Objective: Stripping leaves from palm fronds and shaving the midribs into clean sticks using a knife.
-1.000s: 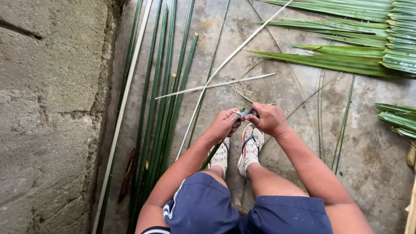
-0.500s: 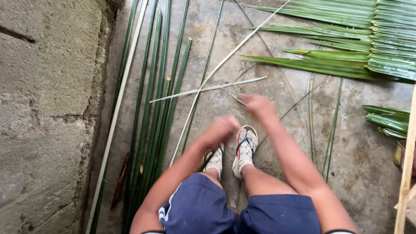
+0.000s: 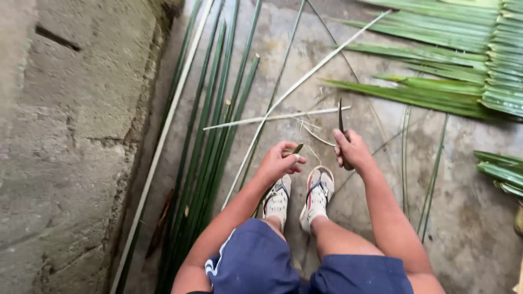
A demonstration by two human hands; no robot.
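The right hand (image 3: 353,151) is closed in a fist round the handle of a knife (image 3: 341,115), its dark blade standing straight up above the knuckles. The left hand (image 3: 280,161) is curled shut too, pinching a short green strip (image 3: 297,148) whose tip pokes out between thumb and fingers, pointing toward the knife hand. The two hands sit near each other but apart, just above a pair of sandalled feet (image 3: 298,197), with bare forearms running back to blue shorts (image 3: 256,261) at the bottom of the view.

On the concrete floor (image 3: 468,218) just beyond the hands lies a pale stripped midrib (image 3: 278,116), crossed by a longer pale one (image 3: 305,81) slanting up to the right. To the left, a bundle of long green stalks (image 3: 212,141) lies along the foot of a rough grey wall (image 3: 65,136), with one white stalk (image 3: 163,147) beside it. Palm fronds (image 3: 452,65) are spread over the upper right, and a few thin green strips (image 3: 406,158) lie by the right arm
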